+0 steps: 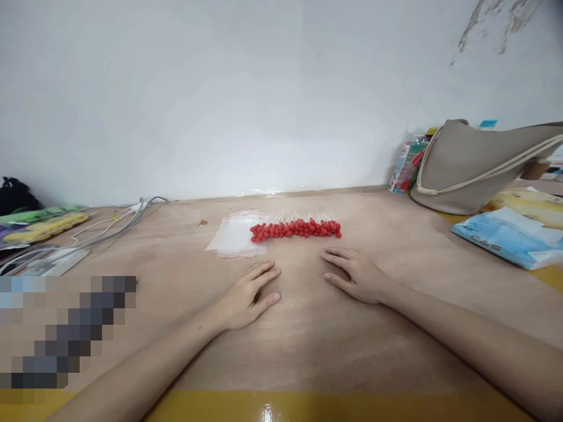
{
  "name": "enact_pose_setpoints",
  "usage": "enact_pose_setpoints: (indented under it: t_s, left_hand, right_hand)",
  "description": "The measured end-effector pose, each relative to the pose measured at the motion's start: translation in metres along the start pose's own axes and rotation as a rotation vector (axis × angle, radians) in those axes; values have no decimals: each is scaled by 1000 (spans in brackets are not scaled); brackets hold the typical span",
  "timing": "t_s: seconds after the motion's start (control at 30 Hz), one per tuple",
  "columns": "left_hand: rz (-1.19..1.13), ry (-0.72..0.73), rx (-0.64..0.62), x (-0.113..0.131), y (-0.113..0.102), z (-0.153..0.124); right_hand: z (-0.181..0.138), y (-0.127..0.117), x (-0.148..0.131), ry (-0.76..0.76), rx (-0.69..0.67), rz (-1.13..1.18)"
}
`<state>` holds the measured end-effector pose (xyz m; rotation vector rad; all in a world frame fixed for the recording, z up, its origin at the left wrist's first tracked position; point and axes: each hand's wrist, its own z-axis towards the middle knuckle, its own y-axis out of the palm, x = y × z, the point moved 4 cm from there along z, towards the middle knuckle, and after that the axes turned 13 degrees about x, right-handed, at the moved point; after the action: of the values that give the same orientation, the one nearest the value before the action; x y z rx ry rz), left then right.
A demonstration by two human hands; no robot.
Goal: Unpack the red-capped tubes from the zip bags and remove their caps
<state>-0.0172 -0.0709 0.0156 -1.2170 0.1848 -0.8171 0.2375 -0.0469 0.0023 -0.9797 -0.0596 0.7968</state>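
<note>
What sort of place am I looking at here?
Probably a modest workbench for small handwork: red-tipped sticks lie beside clear plastic bags on a plywood table, with cables and a tote bag near a bare white wall.

Bright, even light; soft, edges bowed

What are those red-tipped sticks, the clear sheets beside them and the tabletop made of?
Red-tipped sticks: pale stems, probably plastic, with matte red tips, perhaps rubber; too small to be sure.
Clear sheets: thin glossy plastic film, see-through, catching light.
Tabletop: light wood, perhaps plywood, matte with faint grain.
</note>
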Motion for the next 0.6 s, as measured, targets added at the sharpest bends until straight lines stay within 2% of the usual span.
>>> enact_pose_setpoints:
  t_s: [0.1,0.2,0.27,0.33,0.43,0.5,0.6]
  left_hand:
    - [-19,-19,16,-3,2,2]
    - [-27,-12,41,-3,3,3]
    - [-16,-6,127,-3,0,5]
    - [19,-12,293,-7,-9,11]
    - [139,-102,517,-27,-29,34]
    - [272,-238,548,-49,-40,57]
    - [322,-323,523,-83,-45,89]
  right_hand:
    - [9,6,-4,-79,-63,10]
    - [18,11,-7,-88,-80,17]
    - [22,14,-8,-76,-54,21]
    - [23,15,-8,-70,-36,39]
    - [22,17,-6,-63,-45,60]
    - [21,16,-5,-59,-52,64]
    - [21,15,-5,-63,-52,74]
